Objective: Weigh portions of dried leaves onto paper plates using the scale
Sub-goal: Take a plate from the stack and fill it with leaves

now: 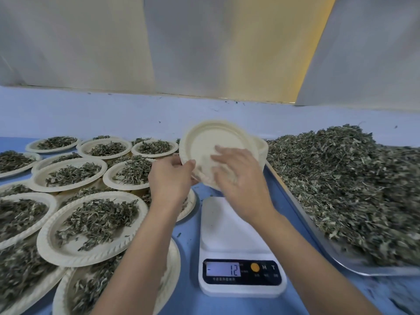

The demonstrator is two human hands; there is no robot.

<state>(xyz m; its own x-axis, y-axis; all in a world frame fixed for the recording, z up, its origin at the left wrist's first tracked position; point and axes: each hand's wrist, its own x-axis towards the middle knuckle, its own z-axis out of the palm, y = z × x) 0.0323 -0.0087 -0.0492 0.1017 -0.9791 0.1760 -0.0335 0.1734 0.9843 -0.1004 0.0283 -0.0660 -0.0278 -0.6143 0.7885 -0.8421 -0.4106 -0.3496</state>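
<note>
Cream round paper plates with crimped embossed rims are showing dull grey-green dried leaves at the left edge of the plain blue surface. The white digital scale is wearing a black panel with an orange button.

Herb workshop: leaf-heaped tray, scale

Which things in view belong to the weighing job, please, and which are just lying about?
Job: left hand, pinching the empty paper plate; right hand, on that plate; scale; dried leaves on the metal tray; filled plates; spare plate stack.
Lying about: leaf crumbs on the blue table cover; pale panels behind.
</note>
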